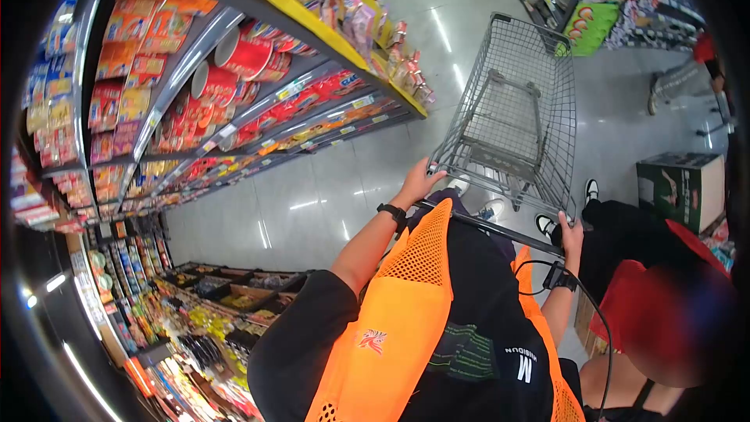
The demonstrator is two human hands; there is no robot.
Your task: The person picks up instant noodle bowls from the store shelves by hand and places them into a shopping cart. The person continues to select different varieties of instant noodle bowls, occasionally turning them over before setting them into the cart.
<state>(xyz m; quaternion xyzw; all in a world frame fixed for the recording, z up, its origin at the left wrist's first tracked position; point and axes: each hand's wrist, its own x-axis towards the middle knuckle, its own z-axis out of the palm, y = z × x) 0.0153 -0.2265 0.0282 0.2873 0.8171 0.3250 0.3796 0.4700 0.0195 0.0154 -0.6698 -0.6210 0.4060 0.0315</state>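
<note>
A grey wire shopping cart (516, 98) stands in front of me, and no goods show in its basket. My left hand (423, 181) is wrapped round the left end of the cart's handle side, with a black watch on that wrist. At the right end, my right hand (571, 236) grips the cart too; a black strap with a small device and a cable (600, 305) is on that wrist. The dark handle bar (500, 228) runs between both hands, close to my orange mesh vest (406, 309).
Shelves of red and orange packets (168, 39) rise on the left, edged by a yellow strip (312, 23). A person in red and black (625, 297) is close on the right, beside a dark green box (680, 187). Low bins (242, 293) stand lower left. Another person stands far right.
</note>
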